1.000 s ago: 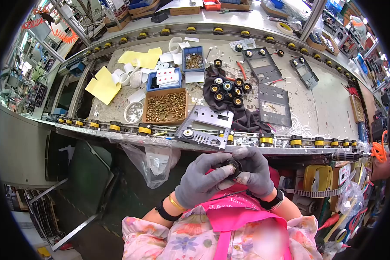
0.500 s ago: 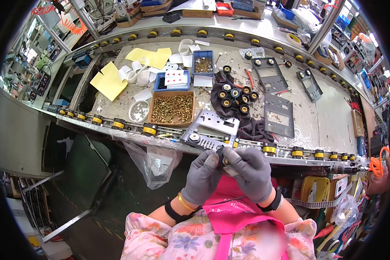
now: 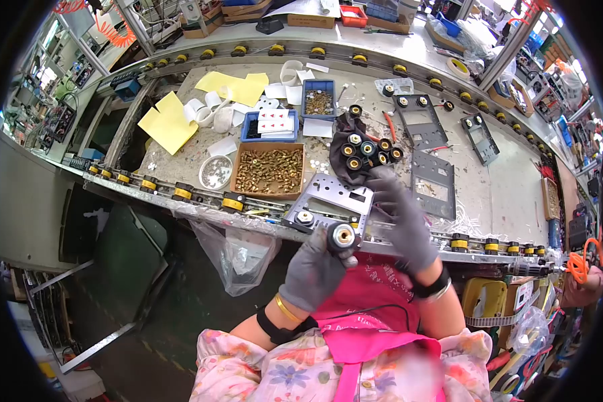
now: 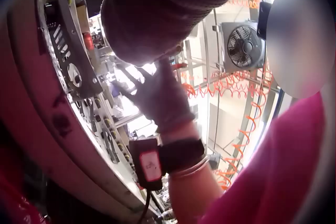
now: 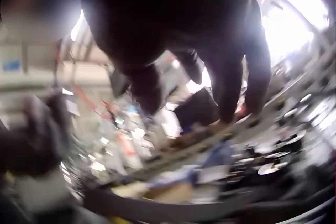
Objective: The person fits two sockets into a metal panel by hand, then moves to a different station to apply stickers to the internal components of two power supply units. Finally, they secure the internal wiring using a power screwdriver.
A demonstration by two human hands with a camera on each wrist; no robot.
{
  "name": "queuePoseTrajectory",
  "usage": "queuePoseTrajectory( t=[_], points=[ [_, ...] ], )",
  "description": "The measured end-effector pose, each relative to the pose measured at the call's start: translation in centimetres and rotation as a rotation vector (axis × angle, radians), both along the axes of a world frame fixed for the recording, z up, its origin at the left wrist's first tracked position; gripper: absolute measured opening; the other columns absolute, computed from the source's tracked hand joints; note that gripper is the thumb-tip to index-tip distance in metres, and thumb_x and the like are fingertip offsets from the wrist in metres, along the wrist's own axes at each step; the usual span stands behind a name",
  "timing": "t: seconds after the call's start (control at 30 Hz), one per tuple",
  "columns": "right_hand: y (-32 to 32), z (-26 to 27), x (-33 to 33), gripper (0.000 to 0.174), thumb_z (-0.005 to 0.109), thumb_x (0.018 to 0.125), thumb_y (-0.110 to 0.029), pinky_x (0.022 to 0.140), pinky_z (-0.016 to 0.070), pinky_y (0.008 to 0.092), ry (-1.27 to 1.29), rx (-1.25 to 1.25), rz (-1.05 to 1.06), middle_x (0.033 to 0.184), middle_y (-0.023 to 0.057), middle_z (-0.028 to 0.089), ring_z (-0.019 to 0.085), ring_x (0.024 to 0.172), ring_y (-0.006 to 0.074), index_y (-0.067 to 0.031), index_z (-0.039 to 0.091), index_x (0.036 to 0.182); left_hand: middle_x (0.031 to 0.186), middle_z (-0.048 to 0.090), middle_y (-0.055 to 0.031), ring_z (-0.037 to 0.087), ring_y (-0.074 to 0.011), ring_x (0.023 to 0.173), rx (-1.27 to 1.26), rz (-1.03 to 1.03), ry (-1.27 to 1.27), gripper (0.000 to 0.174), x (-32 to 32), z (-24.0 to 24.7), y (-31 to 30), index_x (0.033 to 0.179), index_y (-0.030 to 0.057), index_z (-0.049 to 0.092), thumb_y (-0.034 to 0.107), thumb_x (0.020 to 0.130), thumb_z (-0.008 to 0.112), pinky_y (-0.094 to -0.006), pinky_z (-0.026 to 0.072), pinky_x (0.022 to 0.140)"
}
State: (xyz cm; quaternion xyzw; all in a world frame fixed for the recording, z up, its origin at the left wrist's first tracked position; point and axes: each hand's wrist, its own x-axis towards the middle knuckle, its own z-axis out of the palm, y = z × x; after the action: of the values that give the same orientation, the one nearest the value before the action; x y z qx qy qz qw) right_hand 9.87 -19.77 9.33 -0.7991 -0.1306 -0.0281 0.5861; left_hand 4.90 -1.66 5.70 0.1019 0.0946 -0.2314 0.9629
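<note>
Left hand [image 3: 313,271], in a grey glove: fingers and thumb grip a black round knob [image 3: 341,236] with a brass-coloured centre and a pale metal ring, its ringed face turned up toward the head camera. The knob is held above the pink apron [image 3: 365,295], at the near edge of the workbench [image 3: 509,187] and just beside a silver metal bracket [image 3: 338,194] with slots and round holes; whether knob and bracket touch cannot be told. Right hand [image 3: 403,218], likewise gloved and blurred: open, fingers extended and parted, near the crumpled dark cloth [image 3: 343,124] that bears a cluster of black round knobs [image 3: 368,148]; contact with the cloth cannot be made out. Left of the cloth, an open cardboard box [image 3: 268,195] contains small brass-coloured fittings [image 3: 269,169], with a round white dish [image 3: 202,176] beside it. Right of the cloth lies a dark grey metal plate [image 3: 447,184] with a cutout.
</note>
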Motion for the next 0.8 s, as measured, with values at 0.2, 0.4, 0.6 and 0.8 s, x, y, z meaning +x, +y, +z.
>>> queuePoseTrajectory(
  t=[0.2, 0.4, 0.6, 0.8],
  points=[
    [-2.3, 0.9, -0.7, 0.037, 0.071, 0.076, -0.006, 0.080, 0.0498, 0.0337, -0.123, -0.109, -0.211, 0.108, 0.0134, 0.061, 0.061, 0.092, 0.0256, -0.0032, 0.057, 0.110, 0.109, 0.061, -0.0134, 0.055, -0.0193, 0.087, -0.085, -0.034, -0.085, 0.037, 0.5, -1.7, 0.7, 0.117, 0.0065, 0.054, 0.037, 0.096, 0.050, -0.0335, 0.0464, 0.077],
    [2.9, 2.1, -2.0, 0.036, 0.077, 0.068, -0.027, 0.076, 0.0477, 0.0392, -0.468, -0.458, 0.132, 0.103, 0.0080, 0.063, 0.061, 0.090, 0.0282, -0.0097, 0.062, 0.097, 0.109, 0.061, -0.0050, 0.056, -0.0168, 0.097, -0.061, -0.014, -0.098, 0.036, 0.5, -0.9, -0.5, 0.117, 0.0064, 0.055, 0.036, 0.100, 0.043, -0.0331, 0.0442, 0.086],
    [3.2, 1.2, -2.0, 0.022, 0.075, 0.074, -0.019, 0.074, 0.0493, 0.0354, -0.520, -0.424, 0.188, 0.099, 0.0078, 0.066, 0.063, 0.084, 0.0233, -0.0077, 0.065, 0.090, 0.103, 0.062, -0.0041, 0.055, -0.0138, 0.085, 0.090, 0.020, 0.067, 0.031, -0.4, -1.6, 0.4, 0.114, 0.0081, 0.058, 0.033, 0.098, 0.048, -0.0312, 0.0462, 0.077],
    [1.5, -3.9, 2.8, 0.012, 0.071, 0.080, -0.008, 0.070, 0.0494, 0.0255, 0.385, 0.315, 0.059, 0.081, 0.0037, 0.067, 0.060, 0.075, 0.0087, 0.0010, 0.067, 0.086, 0.101, 0.062, -0.0110, 0.053, -0.0134, 0.079, 0.079, -0.037, 0.093, 0.038, -2.7, -4.4, 3.6, 0.113, 0.0067, 0.059, 0.039, 0.093, 0.056, -0.0303, 0.0464, 0.073]
  ],
)
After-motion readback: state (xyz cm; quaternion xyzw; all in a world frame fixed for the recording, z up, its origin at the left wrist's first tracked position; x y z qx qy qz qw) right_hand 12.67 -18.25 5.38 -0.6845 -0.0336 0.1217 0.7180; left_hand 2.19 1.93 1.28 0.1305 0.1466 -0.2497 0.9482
